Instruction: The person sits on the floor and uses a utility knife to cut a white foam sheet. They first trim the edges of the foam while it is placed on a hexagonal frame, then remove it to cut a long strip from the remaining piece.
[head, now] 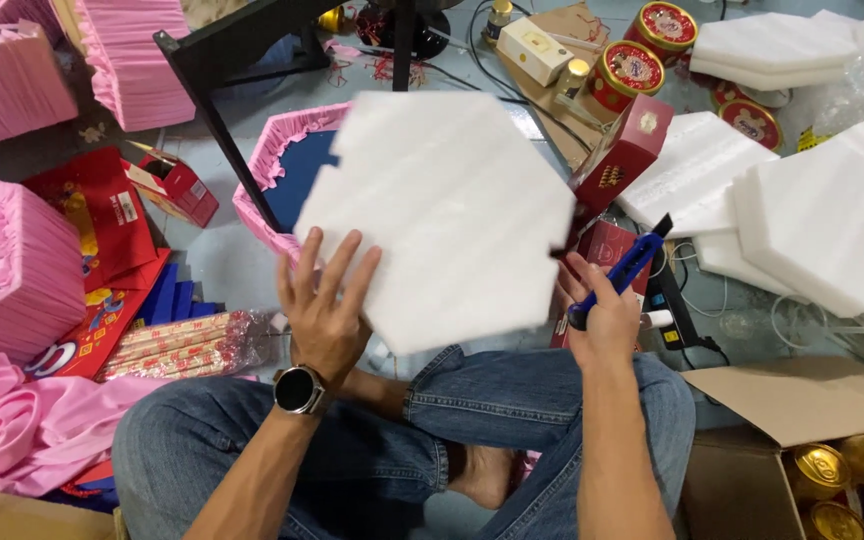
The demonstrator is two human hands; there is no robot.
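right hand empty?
No, the right hand grips a blue utility knife beside the white foam sheet.

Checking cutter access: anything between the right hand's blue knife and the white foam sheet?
Nothing visible. The right hand holds the blue utility knife just beside the right edge of the white hexagonal foam sheet, with only open air between. The left hand supports the sheet from the lower left.

The person wears blue denim jeans [472,410] with pale stitched seams and a rolled cuff, bare forearms with no sleeves in view, a bare foot [482,475], and a round black-faced watch [299,389] on the left wrist.
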